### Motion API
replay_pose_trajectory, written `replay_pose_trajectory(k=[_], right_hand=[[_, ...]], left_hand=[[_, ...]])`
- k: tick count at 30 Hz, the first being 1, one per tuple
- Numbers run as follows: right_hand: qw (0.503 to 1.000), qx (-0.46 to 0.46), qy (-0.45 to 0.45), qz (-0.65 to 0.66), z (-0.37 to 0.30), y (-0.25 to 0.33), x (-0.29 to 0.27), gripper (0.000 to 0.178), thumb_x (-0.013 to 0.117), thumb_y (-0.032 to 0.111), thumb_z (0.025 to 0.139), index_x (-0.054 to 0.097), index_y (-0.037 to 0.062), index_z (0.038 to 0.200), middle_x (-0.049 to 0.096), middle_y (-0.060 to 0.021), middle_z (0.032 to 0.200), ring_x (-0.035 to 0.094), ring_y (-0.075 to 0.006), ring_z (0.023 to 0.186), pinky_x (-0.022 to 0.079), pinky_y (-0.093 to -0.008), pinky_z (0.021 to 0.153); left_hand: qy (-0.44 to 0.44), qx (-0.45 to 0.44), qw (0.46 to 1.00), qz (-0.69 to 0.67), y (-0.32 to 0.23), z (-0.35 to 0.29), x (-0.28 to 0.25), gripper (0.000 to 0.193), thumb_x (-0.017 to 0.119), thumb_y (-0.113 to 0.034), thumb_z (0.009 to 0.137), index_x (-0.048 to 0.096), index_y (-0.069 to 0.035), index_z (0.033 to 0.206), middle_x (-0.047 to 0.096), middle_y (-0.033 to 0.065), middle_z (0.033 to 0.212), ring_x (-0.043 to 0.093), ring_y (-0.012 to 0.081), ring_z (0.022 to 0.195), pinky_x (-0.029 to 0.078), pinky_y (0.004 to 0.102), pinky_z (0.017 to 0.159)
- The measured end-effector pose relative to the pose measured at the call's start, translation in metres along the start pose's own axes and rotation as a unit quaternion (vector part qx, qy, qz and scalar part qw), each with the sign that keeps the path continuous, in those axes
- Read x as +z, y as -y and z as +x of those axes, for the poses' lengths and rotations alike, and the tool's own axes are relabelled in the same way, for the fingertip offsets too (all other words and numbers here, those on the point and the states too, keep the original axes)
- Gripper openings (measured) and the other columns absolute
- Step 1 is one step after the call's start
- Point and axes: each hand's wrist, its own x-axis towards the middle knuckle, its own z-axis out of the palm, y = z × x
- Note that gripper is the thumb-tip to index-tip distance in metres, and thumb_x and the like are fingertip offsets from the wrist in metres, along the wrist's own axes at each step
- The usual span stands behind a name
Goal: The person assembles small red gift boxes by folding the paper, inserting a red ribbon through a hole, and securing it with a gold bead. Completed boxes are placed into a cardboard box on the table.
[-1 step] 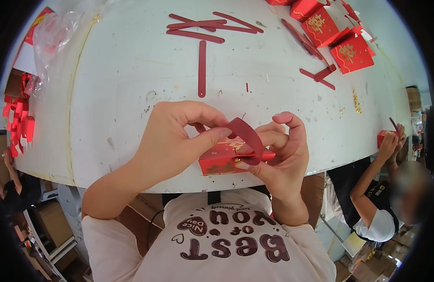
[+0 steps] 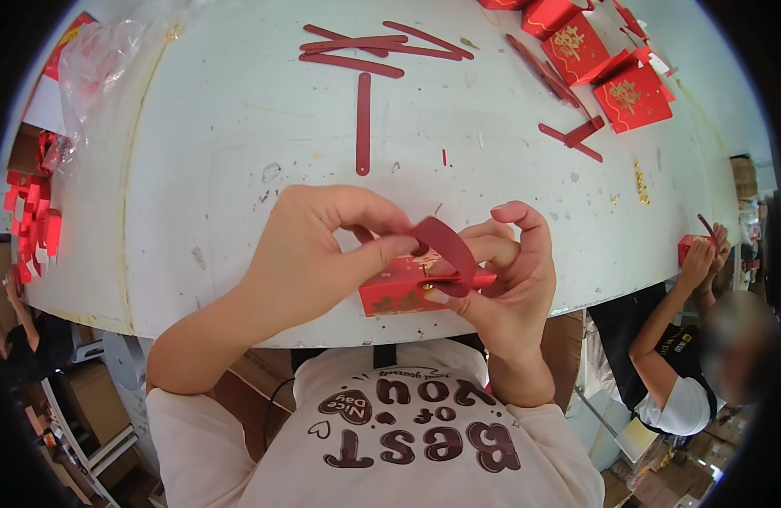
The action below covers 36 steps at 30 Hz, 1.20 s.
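A small red box with gold print sits on the table before me. A dark red strap arches over it in a loop. Its upper end is pinched between thumb and fingers of my left hand. My right hand grips the box's right side, its thumb against the strap's lower end beside a gold stud on the box's front. The fingers hide part of the box top and the strap's left end.
Several loose straps lie farther up the white table. Finished-looking red boxes stand at the far right, near scattered gold studs. Red boxes and clear plastic are at left. A co-worker's hands hold another box at right.
My left hand and the strap's upper end have shifted very slightly down and right. My right hand stays on the box.
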Motion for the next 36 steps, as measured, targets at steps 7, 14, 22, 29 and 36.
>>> replay_pose_trajectory(k=[7, 14, 22, 29, 36], right_hand=[[0.999, 0.029, -0.014, 0.005, -0.003, 0.003, 0.001, 0.067, 0.077, -0.004, 0.065, 0.030, -0.0001, 0.112, 0.065, -0.0047, 0.083, 0.056, -0.0111, 0.081, 0.038, -0.0274, 0.086], [1.000, 0.030, 0.000, -0.005, -0.005, 0.005, -0.002, 0.060, 0.070, -0.009, 0.067, 0.031, -0.0005, 0.111, 0.065, -0.0055, 0.083, 0.057, -0.0116, 0.081, 0.040, -0.0277, 0.083], [0.999, 0.033, -0.030, -0.002, -0.007, 0.012, 0.004, 0.057, 0.071, -0.009, 0.066, 0.037, 0.0021, 0.110, 0.064, -0.0048, 0.084, 0.057, -0.0115, 0.081, 0.039, -0.0276, 0.082], [0.968, -0.081, 0.029, -0.235, -0.005, 0.013, -0.004, 0.025, 0.074, 0.000, 0.062, 0.065, 0.0126, 0.082, 0.063, 0.0020, 0.085, 0.057, -0.0127, 0.078, 0.029, -0.0316, 0.083], [0.954, -0.082, 0.093, -0.272, -0.008, 0.026, -0.007, 0.026, 0.073, -0.004, 0.061, 0.065, 0.0116, 0.081, 0.067, 0.0013, 0.083, 0.059, -0.0158, 0.081, 0.036, -0.0388, 0.089]], left_hand=[[0.070, -0.030, 0.995, -0.059, -0.003, -0.002, -0.002, 0.009, 0.064, 0.006, 0.079, 0.065, 0.004, 0.088, 0.066, 0.0078, 0.082, 0.060, 0.0104, 0.075, 0.048, 0.0243, 0.068], [0.068, -0.036, 0.992, -0.102, -0.001, -0.003, 0.002, 0.009, 0.063, 0.005, 0.081, 0.065, 0.004, 0.089, 0.066, 0.0075, 0.082, 0.061, 0.0103, 0.075, 0.049, 0.0234, 0.068], [0.091, -0.062, 0.985, -0.133, -0.001, -0.007, -0.001, 0.011, 0.062, 0.004, 0.081, 0.066, 0.003, 0.091, 0.066, 0.0102, 0.089, 0.061, 0.0123, 0.076, 0.050, 0.0260, 0.067], [0.057, 0.123, 0.990, 0.028, 0.001, -0.026, 0.001, 0.021, 0.069, 0.002, 0.072, 0.068, -0.002, 0.093, 0.065, 0.0090, 0.090, 0.058, 0.0231, 0.088, 0.044, 0.0318, 0.078], [-0.035, 0.238, 0.971, 0.006, 0.029, -0.039, 0.030, 0.022, 0.073, 0.002, 0.068, 0.066, -0.002, 0.088, 0.065, 0.0084, 0.089, 0.059, 0.0237, 0.086, 0.044, 0.0326, 0.077]])
